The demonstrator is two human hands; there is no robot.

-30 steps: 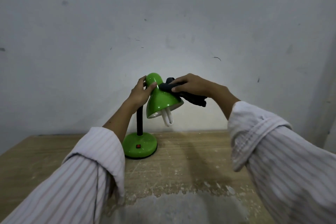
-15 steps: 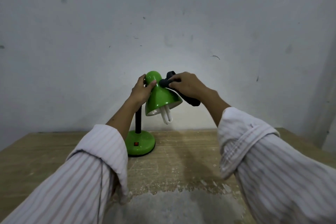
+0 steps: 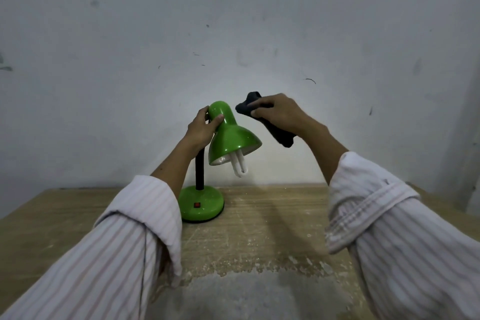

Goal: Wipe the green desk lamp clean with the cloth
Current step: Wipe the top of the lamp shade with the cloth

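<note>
The green desk lamp (image 3: 228, 138) stands on the wooden table (image 3: 272, 218), its round base (image 3: 201, 204) with a red switch below a black neck, a white bulb poking out of the shade. My left hand (image 3: 201, 128) grips the top of the shade from the left, thumb across its front. My right hand (image 3: 281, 114) holds a dark cloth (image 3: 245, 108) just right of the shade top, a small gap apart from it. One end of the cloth hangs below my wrist.
A grey-white wall (image 3: 233, 21) rises directly behind the table. The tabletop carries pale dust and a worn grey patch (image 3: 254, 296) near the front edge. My striped sleeves fill the lower left and lower right.
My right hand has pulled the cloth off the shade top and moved right, leaving a gap. The left hand stays on the lamp head.
</note>
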